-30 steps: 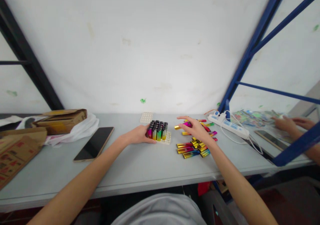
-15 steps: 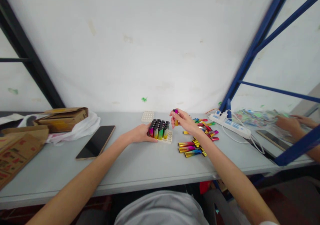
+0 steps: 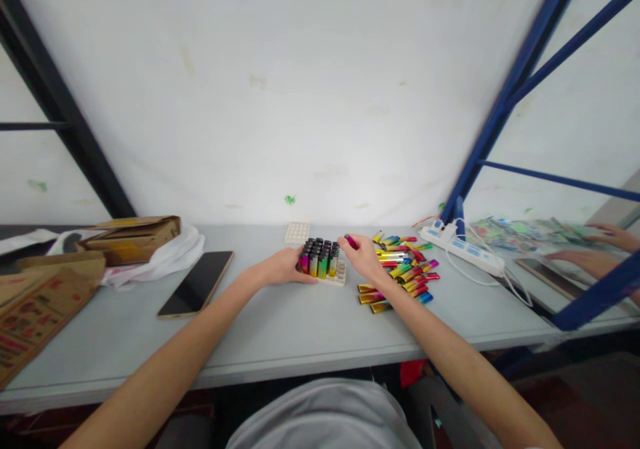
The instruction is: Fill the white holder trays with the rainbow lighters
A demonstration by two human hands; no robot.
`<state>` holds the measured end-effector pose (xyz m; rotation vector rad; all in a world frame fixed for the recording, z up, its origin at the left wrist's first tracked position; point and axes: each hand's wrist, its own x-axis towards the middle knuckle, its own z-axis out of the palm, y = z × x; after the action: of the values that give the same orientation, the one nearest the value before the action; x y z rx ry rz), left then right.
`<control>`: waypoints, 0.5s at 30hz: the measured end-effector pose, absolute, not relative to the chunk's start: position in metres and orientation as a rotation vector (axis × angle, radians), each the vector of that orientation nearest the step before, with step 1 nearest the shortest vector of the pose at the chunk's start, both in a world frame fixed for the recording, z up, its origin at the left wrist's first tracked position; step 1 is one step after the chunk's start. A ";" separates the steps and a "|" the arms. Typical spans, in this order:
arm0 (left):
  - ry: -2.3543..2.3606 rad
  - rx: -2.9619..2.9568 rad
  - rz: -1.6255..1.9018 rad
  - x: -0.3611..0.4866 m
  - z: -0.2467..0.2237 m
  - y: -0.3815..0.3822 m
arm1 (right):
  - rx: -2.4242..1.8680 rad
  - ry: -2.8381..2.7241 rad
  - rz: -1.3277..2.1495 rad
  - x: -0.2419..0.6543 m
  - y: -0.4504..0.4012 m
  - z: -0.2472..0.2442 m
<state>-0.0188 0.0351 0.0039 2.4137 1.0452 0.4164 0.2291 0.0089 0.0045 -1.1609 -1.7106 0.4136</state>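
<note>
Several shiny lighters with black tops [image 3: 319, 257] stand upright in rows in a white tray [image 3: 341, 277], whose right-hand cups hold nothing. My left hand [image 3: 286, 266] is wrapped round the left side of this block of lighters. Just right of the block, my right hand [image 3: 362, 256] pinches a purple-red lighter [image 3: 351, 242], which is tilted and partly hidden by the fingers. Beyond my right hand lies a loose pile of multicoloured metallic lighters [image 3: 410, 272] on the grey table [image 3: 280, 329].
A second white tray [image 3: 298, 232] lies near the wall. To the left are a phone [image 3: 197, 284], a plastic bag [image 3: 173, 260] and cardboard boxes [image 3: 50, 302]. A white power strip [image 3: 463, 248] with cables lies right, beside a blue frame [image 3: 480, 142]. Another person's hands [image 3: 580, 262] show far right.
My right hand has moved slightly down, tilting its lighter from upright, and more of the loose pile shows. The other person's hands have shifted. My left hand stays at the block.
</note>
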 end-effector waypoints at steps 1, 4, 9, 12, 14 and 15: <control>1.046 2.413 0.420 -0.019 0.004 0.035 | -1.171 -1.705 0.400 0.229 0.009 0.004; 1.092 2.406 0.403 -0.018 0.005 0.033 | -1.182 -1.719 0.373 0.229 0.009 0.005; 1.087 2.397 0.384 -0.016 0.010 0.029 | -1.209 -1.705 0.384 0.231 0.009 0.003; 1.096 2.394 0.377 -0.016 0.011 0.029 | -1.212 -1.716 0.391 0.232 0.010 0.001; 1.112 2.395 0.373 -0.016 0.011 0.029 | -1.198 -1.739 0.384 0.231 0.009 0.000; 1.110 2.397 0.374 -0.017 0.010 0.030 | -1.193 -1.748 0.381 0.231 0.009 0.000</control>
<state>-0.0168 0.0298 0.0097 2.3966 1.1098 0.3737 0.2305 0.0086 -0.0001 -1.1929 -1.7477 0.3812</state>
